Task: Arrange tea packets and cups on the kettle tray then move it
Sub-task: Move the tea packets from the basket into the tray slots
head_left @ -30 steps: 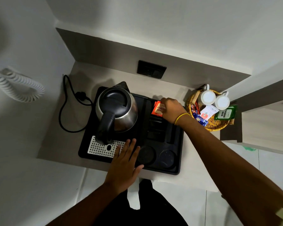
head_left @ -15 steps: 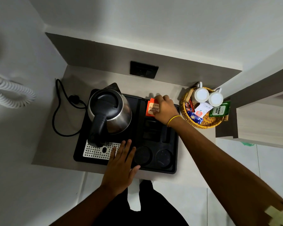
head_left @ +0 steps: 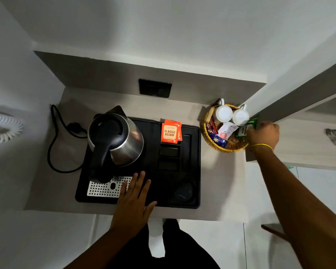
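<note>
Seen from above, looking down at a grey shelf (head_left: 217,183) set in a white-walled niche.

Nearest, at the shelf's front edge: left hand (head_left: 133,202), open and flat, fingers spread, palm over the front rim of a black kettle tray (head_left: 196,167), fingertips reaching a perforated metal drip grid (head_left: 103,188) at the tray's front left corner. Two round cup wells (head_left: 182,190) at the tray's front right corner, both bare. Narrow strip of bare shelf in front of the tray; wider bare strip along the tray's right side, between tray and basket.

Farther in: steel kettle (head_left: 114,138) with black handle and lid on the tray's left half. Small rectangular compartments (head_left: 169,158) down the tray's right half. Orange tea packets (head_left: 170,133) marked "Classic Assam" at the tray's back edge, overlapped, lying in the rearmost compartment.

Left of the tray: black power cord (head_left: 54,144) looped on open shelf near the left wall.

At the shelf's back right corner: round wicker basket (head_left: 217,146), well apart from the tray. Inside it, two white cups (head_left: 232,114) side by side at the back, plus several sachets (head_left: 220,134) in white, blue and red. Right hand (head_left: 264,133) at the basket's right rim, fingers pinched on a green tea packet (head_left: 244,129); yellow band at the wrist.

Farthest: black wall socket (head_left: 155,88) on the back panel.
</note>
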